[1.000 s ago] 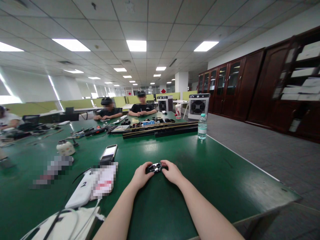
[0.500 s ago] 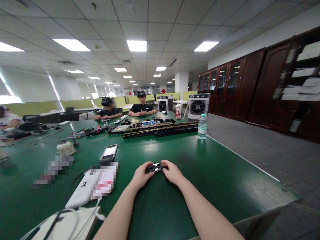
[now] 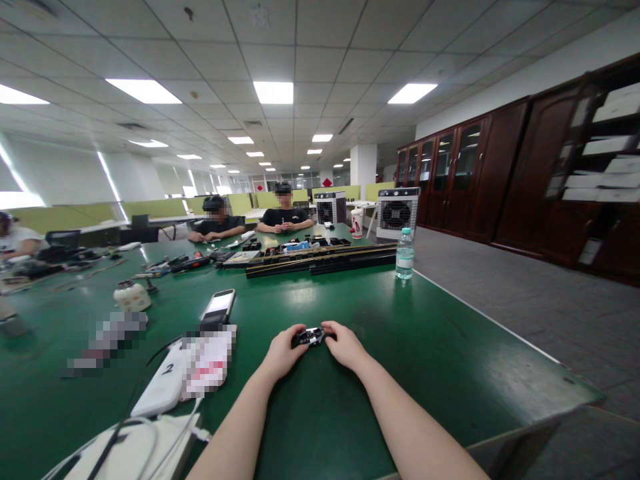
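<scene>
A small black device with white or silvery parts (image 3: 313,337) is held low over the green table (image 3: 430,347), in front of me. My left hand (image 3: 285,350) grips its left end between thumb and fingers. At its right end my right hand (image 3: 345,343) has thumb and fingertips closed on the edge. Both forearms reach in from the bottom of the view. The fine details of the device are too small to make out.
Left of my hands are a phone (image 3: 220,303), a white power bank (image 3: 163,380) and cables. Beyond lie long black rails (image 3: 320,260), a water bottle (image 3: 405,253) and assorted tools. Two people sit across the table; another sits at far left.
</scene>
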Available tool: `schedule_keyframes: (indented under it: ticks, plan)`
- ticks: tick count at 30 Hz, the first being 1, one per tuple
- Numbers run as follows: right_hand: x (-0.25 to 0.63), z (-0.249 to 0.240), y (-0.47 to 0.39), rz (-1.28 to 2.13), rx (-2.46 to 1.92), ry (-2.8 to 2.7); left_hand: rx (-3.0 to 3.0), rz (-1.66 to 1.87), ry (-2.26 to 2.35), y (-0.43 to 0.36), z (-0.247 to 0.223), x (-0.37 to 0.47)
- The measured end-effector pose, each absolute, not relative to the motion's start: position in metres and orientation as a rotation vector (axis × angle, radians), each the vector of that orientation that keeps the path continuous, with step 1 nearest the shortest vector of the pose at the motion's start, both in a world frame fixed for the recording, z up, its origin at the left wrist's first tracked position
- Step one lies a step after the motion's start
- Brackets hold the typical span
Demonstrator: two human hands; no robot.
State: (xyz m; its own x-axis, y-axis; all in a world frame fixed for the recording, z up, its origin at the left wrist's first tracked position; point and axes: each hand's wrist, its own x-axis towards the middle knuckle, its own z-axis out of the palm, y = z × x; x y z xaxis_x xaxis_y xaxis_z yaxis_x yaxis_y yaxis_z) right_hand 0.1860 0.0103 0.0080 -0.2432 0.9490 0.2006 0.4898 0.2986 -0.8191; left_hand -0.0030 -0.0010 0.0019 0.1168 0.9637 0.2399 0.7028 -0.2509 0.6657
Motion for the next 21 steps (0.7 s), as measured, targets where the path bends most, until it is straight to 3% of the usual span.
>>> schedule_keyframes:
  ticks: [21]
  plan:
    - [0.1850, 0.0073, 0.0103, 0.790, -1.338, -1.847, 2.037, 0.906, 1.619, -0.0011, 0.0020, -0.0032]
